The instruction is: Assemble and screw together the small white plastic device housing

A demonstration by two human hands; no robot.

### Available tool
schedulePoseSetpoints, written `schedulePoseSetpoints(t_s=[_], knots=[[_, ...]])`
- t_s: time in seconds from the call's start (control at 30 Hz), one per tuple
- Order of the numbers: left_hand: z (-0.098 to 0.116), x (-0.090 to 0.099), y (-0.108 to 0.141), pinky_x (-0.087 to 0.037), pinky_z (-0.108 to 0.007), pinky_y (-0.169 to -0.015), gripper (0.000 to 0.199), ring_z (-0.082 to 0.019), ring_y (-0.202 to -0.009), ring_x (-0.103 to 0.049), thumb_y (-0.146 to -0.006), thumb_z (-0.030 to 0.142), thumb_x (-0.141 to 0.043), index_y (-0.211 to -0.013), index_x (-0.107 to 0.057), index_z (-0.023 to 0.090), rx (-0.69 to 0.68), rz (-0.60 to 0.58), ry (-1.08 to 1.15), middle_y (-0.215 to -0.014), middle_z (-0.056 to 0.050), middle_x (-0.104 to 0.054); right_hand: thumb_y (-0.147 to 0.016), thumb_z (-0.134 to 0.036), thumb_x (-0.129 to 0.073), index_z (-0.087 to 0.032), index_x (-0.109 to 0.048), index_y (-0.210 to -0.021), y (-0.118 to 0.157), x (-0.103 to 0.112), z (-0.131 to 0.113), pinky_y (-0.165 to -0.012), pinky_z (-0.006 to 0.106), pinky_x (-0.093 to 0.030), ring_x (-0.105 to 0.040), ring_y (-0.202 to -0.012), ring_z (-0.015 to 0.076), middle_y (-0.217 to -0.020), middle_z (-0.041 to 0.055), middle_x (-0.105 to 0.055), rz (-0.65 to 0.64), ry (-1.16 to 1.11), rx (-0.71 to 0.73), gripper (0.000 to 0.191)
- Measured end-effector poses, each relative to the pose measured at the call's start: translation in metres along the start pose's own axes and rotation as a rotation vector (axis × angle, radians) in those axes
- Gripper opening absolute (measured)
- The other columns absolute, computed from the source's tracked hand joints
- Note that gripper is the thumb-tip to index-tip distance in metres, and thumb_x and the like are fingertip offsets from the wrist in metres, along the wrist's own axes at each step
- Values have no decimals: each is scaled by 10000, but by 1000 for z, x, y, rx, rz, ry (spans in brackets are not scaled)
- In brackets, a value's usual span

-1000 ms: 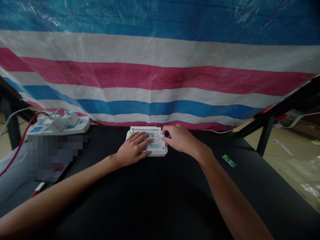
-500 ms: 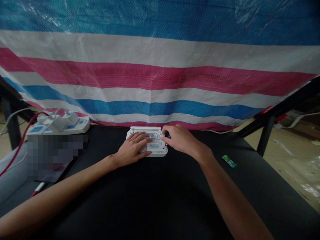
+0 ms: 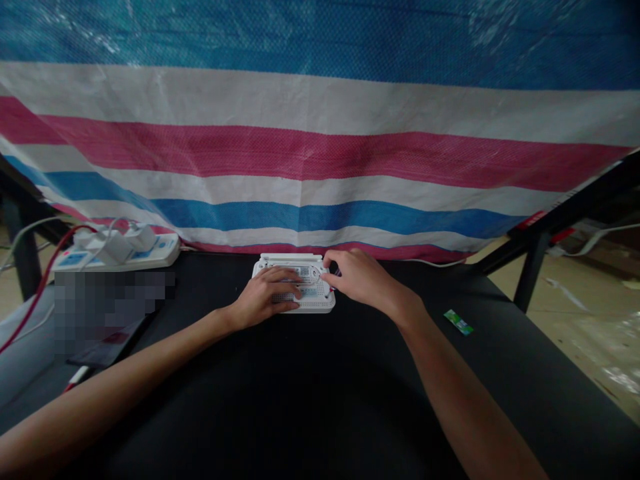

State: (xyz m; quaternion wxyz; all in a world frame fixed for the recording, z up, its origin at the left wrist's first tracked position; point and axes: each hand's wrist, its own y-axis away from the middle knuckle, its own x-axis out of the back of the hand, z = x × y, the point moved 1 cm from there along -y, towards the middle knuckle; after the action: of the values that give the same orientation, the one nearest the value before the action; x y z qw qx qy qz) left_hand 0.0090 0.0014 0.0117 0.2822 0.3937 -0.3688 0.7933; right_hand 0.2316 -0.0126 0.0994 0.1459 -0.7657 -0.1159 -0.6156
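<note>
A white router-like box (image 3: 316,301) lies on the black table, its vented face with printed labels turned up. Across the left part of it rests my left hand (image 3: 267,292), fingers spread and pressing on the surface, covering some of the vents. My right hand (image 3: 353,272) is at the box's right edge, thumb and fingertips pinched together. Something small, dark with a bit of red, shows by those fingertips, but I cannot make out what it is. A white loop, perhaps a thin cable, lies on the box beside the right thumb.
On the left stands a white power strip (image 3: 163,252) with plugged-in chargers and a red cable. In front of it lies a dark tablet-like device (image 3: 107,343), partly blurred out. A small green packet (image 3: 458,323) is on the right. Striped plastic sheeting (image 3: 300,153) hangs behind.
The fingers of my left hand have drawn back and curled slightly, baring more of the box's label. My right hand has hardly moved.
</note>
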Motion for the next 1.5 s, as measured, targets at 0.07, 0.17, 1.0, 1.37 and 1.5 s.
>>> schedulePoseSetpoints(t_s=[0.07,0.17,1.0,1.37,1.5], knots=[[-1,-1,0,-397,-476,-1068,162,-253,-1256,-502,-903,338,-639,-1001,-683,217,-2,11,19,-1273,-59,-613,-854,-287,-628,-186,-672,-935,-1,-1,0,-684,274,-395,-646,-782,194,-871,71,-726,-2,2,-5,137],[-1,-2,-1,-397,-481,-1067,149,-256,-1247,-512,-890,322,-659,-984,-684,209,-8,26,37,-1258,-60,-623,-851,-284,-628,-189,-669,-926,-1,-1,1,-687,278,-397,-650,-796,203,-870,70,-729,-3,4,-5,127],[7,-7,1,-392,-474,-1068,247,-261,-1287,-462,-967,277,-532,-1180,-655,269,-56,-39,-84,-1335,-54,-552,-854,-222,-576,-173,-646,-960,5,7,-5,-549,242,-382,-582,-519,118,-720,43,-688,-99,-103,-57,136],[9,-3,-1,-388,-472,-1070,244,-257,-1278,-469,-963,267,-533,-1176,-652,265,-53,-49,-59,-1338,-52,-553,-755,-128,-644,-187,-649,-996,5,5,-4,-666,257,-411,-646,-832,211,-879,76,-721,-56,-36,-13,248],[9,-3,-1,-382,-471,-1078,254,-259,-1291,-464,-962,269,-533,-1193,-639,260,-43,-49,-67,-1337,-57,-559,-829,-175,-598,-176,-651,-971,5,8,-7,-603,241,-386,-638,-707,165,-802,62,-704,-81,-65,-23,152]])
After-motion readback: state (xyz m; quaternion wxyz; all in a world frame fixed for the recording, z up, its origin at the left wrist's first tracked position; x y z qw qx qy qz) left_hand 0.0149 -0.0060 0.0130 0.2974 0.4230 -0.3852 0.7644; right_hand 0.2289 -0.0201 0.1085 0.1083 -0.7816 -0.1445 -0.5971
